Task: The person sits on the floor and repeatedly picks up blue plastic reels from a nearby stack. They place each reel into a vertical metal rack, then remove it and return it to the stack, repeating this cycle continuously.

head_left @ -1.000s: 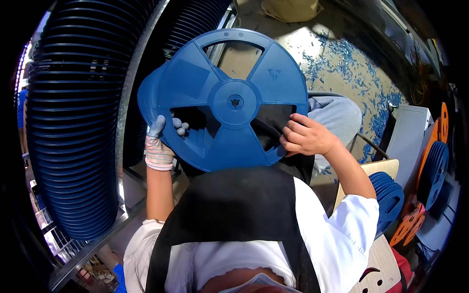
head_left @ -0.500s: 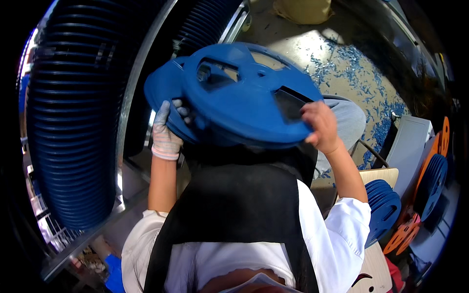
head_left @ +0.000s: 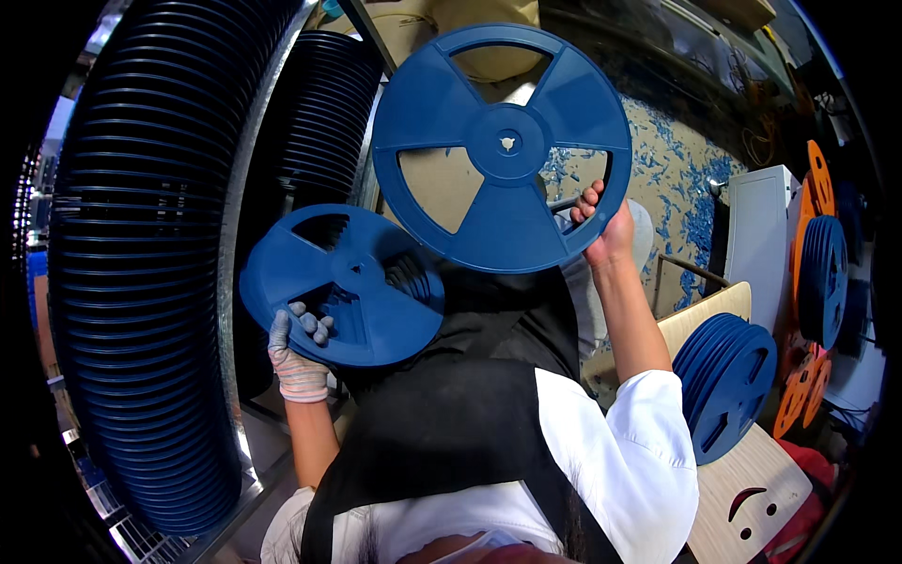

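In my gloved left hand (head_left: 301, 343) is a stack of blue plastic reels (head_left: 376, 324), gripped at the near left rim with fingers hooked through a cut-out. The stack sits low, over the left side of my lap. My bare right hand (head_left: 609, 226) holds a single blue reel (head_left: 512, 221) by its lower right rim, fingers passing through an opening. That reel is tilted face toward me, ahead of the stack and apart from it. It has a hub with a small centre hole and three wide cut-outs, through which the floor shows.
A long row of blue reels (head_left: 141, 282) fills the metal-edged rack on the left, with another row (head_left: 324, 113) behind it. More blue reels (head_left: 723, 385) lean on a wooden chair (head_left: 752, 493) at right. Orange reels (head_left: 799, 390) stand beyond. Blue scraps (head_left: 700, 221) litter the floor.
The single reel has come away from the stack, moved up and forward, and turned its face toward me. My left hand has lowered the stack toward me and leftward.
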A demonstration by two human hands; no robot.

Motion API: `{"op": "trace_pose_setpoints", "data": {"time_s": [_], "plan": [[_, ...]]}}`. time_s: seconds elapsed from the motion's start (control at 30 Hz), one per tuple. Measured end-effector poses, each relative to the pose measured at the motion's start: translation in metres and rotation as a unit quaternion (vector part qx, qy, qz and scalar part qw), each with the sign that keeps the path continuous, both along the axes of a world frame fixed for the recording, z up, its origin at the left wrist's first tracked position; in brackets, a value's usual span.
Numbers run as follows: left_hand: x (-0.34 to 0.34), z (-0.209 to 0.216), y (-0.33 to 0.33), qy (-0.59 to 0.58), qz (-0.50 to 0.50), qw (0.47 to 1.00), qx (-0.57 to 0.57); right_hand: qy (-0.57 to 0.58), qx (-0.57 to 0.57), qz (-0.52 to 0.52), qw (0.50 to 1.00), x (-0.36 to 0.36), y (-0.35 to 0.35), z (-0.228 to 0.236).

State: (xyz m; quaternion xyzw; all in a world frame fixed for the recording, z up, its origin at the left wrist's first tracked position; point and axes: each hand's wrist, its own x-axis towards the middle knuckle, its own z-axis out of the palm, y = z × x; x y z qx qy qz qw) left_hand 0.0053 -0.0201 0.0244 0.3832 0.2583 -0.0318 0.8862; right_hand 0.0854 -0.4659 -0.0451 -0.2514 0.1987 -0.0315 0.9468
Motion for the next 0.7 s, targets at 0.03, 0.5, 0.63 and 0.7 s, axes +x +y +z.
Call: {"op": "trace_pose_setpoints", "data": {"time_s": [0.03, 0.5, 0.63, 0.7], "plan": [[-0.001, -0.001, 0.002, 0.000, 0.003, 1.000, 0.002, -0.006, 0.005, 0.004, 1.000, 0.002, 0.002, 0.000], [-0.010, -0.012, -0.009, -0.020, 0.128, 0.986, -0.108, 0.026, 0.030, 0.040, 0.998, 0.034, 0.021, -0.012], [-0.026, -0.018, -0.014, -0.030, 0.132, 0.986, -0.097, 0.023, 0.017, 0.076, 0.997, 0.045, 0.029, -0.017], [-0.036, -0.018, -0.016, -0.018, 0.163, 0.982, -0.092, 0.010, -0.037, 0.080, 0.996, 0.050, 0.045, -0.012]]}}
